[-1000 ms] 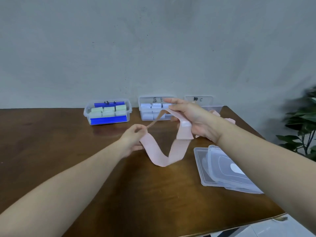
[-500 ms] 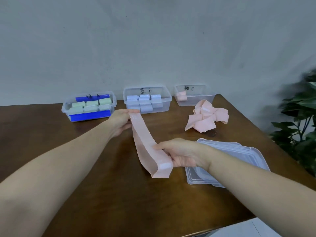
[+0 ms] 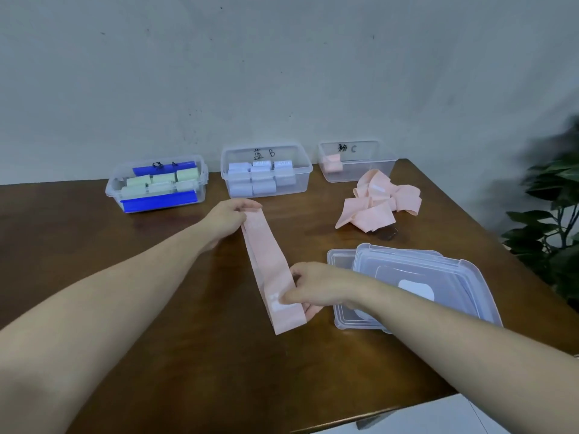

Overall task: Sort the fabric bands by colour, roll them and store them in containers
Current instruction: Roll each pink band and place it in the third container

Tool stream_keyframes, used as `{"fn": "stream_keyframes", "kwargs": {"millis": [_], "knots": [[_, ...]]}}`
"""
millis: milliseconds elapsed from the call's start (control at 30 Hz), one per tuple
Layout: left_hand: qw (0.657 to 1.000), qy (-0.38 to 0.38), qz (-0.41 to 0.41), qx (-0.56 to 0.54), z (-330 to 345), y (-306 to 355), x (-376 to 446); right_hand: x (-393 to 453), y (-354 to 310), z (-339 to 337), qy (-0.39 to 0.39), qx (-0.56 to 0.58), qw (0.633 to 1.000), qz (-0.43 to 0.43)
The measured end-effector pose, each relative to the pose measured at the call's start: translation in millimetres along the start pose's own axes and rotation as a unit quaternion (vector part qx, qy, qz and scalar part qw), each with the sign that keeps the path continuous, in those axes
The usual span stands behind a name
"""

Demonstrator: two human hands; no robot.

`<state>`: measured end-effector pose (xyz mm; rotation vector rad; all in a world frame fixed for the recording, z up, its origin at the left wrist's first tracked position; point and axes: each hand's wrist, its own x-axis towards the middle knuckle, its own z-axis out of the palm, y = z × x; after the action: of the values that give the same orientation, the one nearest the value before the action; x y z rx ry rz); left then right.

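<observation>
So we've got a pink band [image 3: 267, 261] laid flat on the table [image 3: 94, 239], running from abt 12 o'clock down to 6. It's soft, thin & light, prob a bit stretchy, so it'll flop if we let go; best to hold it at the ends. Our left hand [image 3: 230, 219] pinches the far end, our right hand [image 3: 313, 289] pinches the near end by the white tag. It's pale pink w/ a small white label. More pink bands [image 3: 379, 205] sit in a heap at 2 o'clock, just in front of the pink box [image 3: 360, 164]. Next we'd roll it from the near end, we think.
</observation>
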<state>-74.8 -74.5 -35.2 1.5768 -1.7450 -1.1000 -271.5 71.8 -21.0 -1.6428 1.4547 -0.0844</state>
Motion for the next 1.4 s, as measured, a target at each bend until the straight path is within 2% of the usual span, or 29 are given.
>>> {"fn": "stream_keyframes", "kwargs": {"millis": [167, 267, 433, 533, 633, 733, 933, 1167, 1300, 1400], "knots": [[0.991, 0.028, 0.086, 0.096, 14, 0, -34, 0, 4, 1, 0.082, -0.059, 0.995, -0.024], [0.984, 0.032, 0.133, 0.114, 22, -4, -63, -6, 7, 4, 0.131, -0.129, 0.978, -0.096], [0.970, -0.007, 0.209, 0.122, 40, -14, -125, -25, 23, 13, 0.155, -0.279, 0.925, -0.207], [0.948, -0.024, 0.256, 0.186, 51, -23, -160, -28, 39, 26, 0.175, -0.356, 0.881, -0.258], [0.931, -0.033, 0.257, 0.259, 62, -27, -181, -27, 49, 34, 0.216, -0.385, 0.849, -0.290], [0.916, 0.001, 0.268, 0.299, 69, -31, -189, -28, 52, 39, 0.247, -0.384, 0.833, -0.312], [0.905, 0.060, 0.306, 0.291, 71, -34, -208, -41, 49, 56, 0.279, -0.343, 0.838, -0.319], [0.910, 0.059, 0.282, 0.297, 76, -48, -226, -52, 51, 77, 0.274, -0.282, 0.875, -0.284], [0.922, 0.044, 0.269, 0.275, 74, -52, -233, -55, 55, 81, 0.234, -0.209, 0.913, -0.260], [0.933, 0.030, 0.248, 0.257, 72, -54, -234, -57, 60, 82, 0.216, -0.172, 0.923, -0.267]]}}
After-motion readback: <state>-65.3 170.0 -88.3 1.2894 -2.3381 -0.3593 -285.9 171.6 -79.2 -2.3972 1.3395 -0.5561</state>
